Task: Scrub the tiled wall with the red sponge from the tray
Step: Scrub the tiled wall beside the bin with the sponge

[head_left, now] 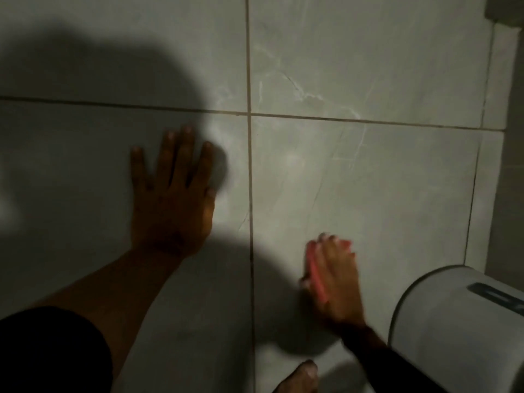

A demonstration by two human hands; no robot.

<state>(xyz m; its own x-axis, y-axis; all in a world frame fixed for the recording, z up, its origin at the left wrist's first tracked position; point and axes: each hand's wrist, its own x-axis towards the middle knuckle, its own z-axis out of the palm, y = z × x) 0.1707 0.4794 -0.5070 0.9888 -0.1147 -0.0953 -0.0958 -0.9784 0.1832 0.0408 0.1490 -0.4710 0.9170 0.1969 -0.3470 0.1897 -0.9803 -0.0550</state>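
In the head view, the left hand [173, 191] lies flat and open on the wall [368, 80], fingers spread, holding nothing, while the right hand [334, 279] is closed around the red sponge [316, 275] and presses it on the tile just right of the vertical grout line [250, 171], near a white rounded fixture [453, 330]. To scrub well, I think the sponge should stay flat on the tile with firm, even pressure, in overlapping strokes that also cross the grout. The left hand can serve as support, and the right hand should keep clear of the fixture.
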